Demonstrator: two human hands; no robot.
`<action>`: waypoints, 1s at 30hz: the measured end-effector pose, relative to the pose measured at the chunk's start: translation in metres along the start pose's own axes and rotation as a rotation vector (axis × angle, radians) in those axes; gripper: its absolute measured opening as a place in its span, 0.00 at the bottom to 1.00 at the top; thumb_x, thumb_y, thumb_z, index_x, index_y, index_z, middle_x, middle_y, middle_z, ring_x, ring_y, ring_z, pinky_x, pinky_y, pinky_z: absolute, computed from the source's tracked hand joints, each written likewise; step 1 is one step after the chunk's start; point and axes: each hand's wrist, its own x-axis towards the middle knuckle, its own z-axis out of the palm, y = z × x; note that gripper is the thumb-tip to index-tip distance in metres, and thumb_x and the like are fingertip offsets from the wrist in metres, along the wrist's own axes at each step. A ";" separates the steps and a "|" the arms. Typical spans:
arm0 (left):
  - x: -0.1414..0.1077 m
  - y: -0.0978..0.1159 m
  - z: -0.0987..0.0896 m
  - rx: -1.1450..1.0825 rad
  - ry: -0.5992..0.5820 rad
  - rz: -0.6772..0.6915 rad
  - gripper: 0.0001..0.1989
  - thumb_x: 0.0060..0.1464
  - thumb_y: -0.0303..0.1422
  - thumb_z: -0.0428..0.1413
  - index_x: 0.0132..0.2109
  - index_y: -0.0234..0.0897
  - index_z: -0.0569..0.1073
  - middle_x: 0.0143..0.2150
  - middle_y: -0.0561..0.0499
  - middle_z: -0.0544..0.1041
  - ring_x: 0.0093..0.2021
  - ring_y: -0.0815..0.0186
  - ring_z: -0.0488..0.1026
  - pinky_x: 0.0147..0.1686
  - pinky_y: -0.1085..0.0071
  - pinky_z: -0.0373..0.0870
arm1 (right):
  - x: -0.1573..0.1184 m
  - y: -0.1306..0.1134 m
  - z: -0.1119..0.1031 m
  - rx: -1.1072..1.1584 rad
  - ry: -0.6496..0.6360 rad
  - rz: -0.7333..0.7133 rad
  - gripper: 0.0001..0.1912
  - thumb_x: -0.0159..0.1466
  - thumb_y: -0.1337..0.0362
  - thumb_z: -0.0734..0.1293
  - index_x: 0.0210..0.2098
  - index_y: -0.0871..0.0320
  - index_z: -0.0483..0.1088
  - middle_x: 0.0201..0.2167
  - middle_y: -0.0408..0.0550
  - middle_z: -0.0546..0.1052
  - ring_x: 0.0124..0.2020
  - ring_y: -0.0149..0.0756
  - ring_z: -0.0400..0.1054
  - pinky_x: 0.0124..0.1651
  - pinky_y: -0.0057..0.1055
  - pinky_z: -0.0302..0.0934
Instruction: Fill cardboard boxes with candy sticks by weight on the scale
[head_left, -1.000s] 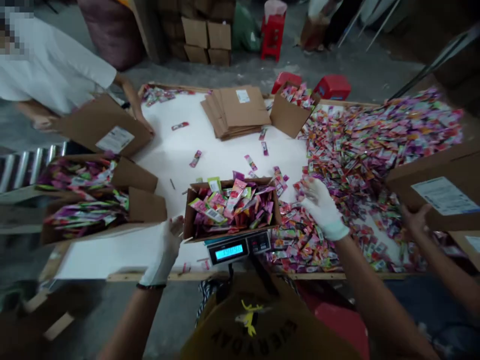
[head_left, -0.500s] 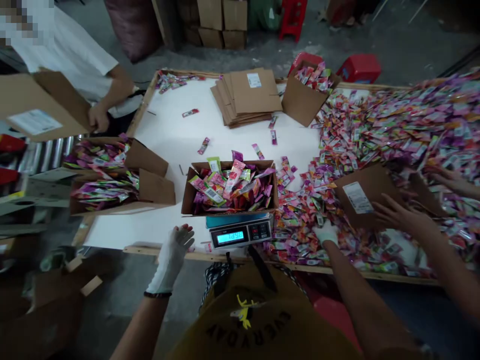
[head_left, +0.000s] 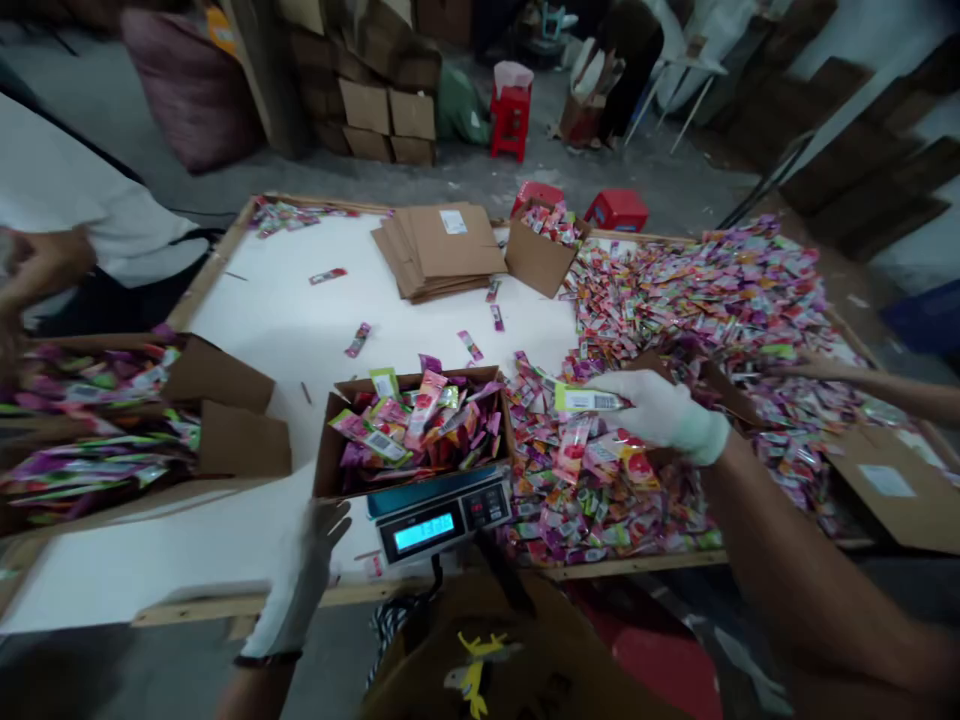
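Observation:
My right hand [head_left: 652, 410], in a white glove, grips several small printed sachets [head_left: 589, 399]; a green and white one sticks out to the left. Below it spreads a heap of pink, purple and orange sachets [head_left: 592, 510]. Beside the front left corner of an open cardboard box [head_left: 427, 482] is my gloved left hand [head_left: 304, 555], fingers apart and somewhat blurred; whether it touches the box I cannot tell. Colourful sachets [head_left: 420, 420] fill that box, which rests on a digital scale [head_left: 442, 515] with a lit blue display, its digits too blurred to read.
Two filled boxes [head_left: 244, 445] stand at the left, near a person in a white shirt [head_left: 112, 220]. Flattened cartons [head_left: 457, 245] and another filled box [head_left: 544, 255] are at the back. At the right, another person's hand [head_left: 814, 365] reaches into the heap beside a carton [head_left: 892, 485].
My right hand has risen from the heap with sachets and come nearer the box on the scale. The view has shifted; the left person no longer holds up a carton.

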 end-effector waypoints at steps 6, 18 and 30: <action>0.001 0.004 -0.005 -0.098 0.067 -0.039 0.07 0.51 0.37 0.60 0.37 0.42 0.72 0.35 0.50 0.78 0.39 0.58 0.79 0.48 0.59 0.76 | 0.110 -0.161 0.065 -0.462 -0.341 -0.431 0.14 0.66 0.70 0.67 0.49 0.54 0.80 0.45 0.49 0.81 0.42 0.42 0.76 0.41 0.34 0.68; -0.013 -0.029 -0.059 -0.052 0.179 -0.166 0.09 0.55 0.40 0.58 0.40 0.41 0.77 0.42 0.41 0.82 0.52 0.49 0.81 0.52 0.53 0.77 | 0.153 -0.152 0.163 -0.500 -0.716 -0.498 0.24 0.70 0.64 0.66 0.66 0.50 0.72 0.64 0.56 0.73 0.58 0.55 0.73 0.55 0.51 0.72; -0.009 0.015 -0.036 -0.048 0.123 -0.094 0.09 0.57 0.39 0.59 0.41 0.40 0.71 0.42 0.45 0.78 0.49 0.55 0.79 0.56 0.54 0.75 | 0.067 -0.104 0.047 0.595 0.076 0.077 0.13 0.67 0.53 0.68 0.43 0.57 0.73 0.30 0.43 0.75 0.24 0.28 0.66 0.23 0.25 0.62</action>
